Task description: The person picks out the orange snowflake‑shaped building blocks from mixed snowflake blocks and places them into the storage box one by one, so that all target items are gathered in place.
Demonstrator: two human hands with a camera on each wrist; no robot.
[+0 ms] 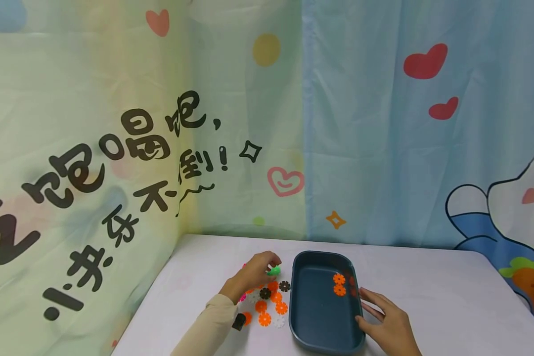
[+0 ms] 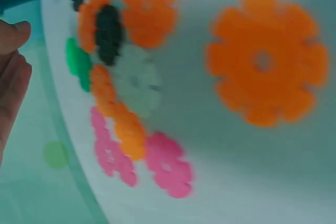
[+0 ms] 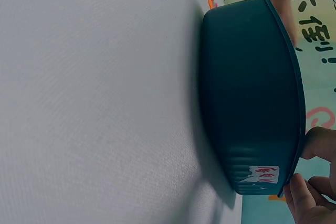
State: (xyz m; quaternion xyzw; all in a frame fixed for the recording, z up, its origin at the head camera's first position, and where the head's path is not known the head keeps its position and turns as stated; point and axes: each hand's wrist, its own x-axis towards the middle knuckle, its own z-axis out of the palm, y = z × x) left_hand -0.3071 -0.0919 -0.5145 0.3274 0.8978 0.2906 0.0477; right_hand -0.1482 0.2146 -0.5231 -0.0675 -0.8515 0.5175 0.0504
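Observation:
My left hand [image 1: 257,269] hovers over the far part of a loose group of flower-shaped plastic discs, its fingers bent loosely beside a green disc [image 1: 273,271]. In the left wrist view its fingers [image 2: 13,82] show at the left edge, apart from the discs, with nothing visible between them. My right hand [image 1: 387,319] holds the right rim of a dark blue tray [image 1: 325,324], thumb over the edge and fingers along the outside. Two orange discs [image 1: 339,285] lie inside the tray near its right wall. A white label [image 3: 264,174] shows on the tray's outer side.
Left of the tray lie several orange discs [image 1: 264,319], a black disc [image 1: 265,293], a clear disc [image 1: 278,321] and pink discs [image 2: 169,165]. The white table [image 1: 445,296] meets a printed curtain [image 1: 351,148] at the back and left.

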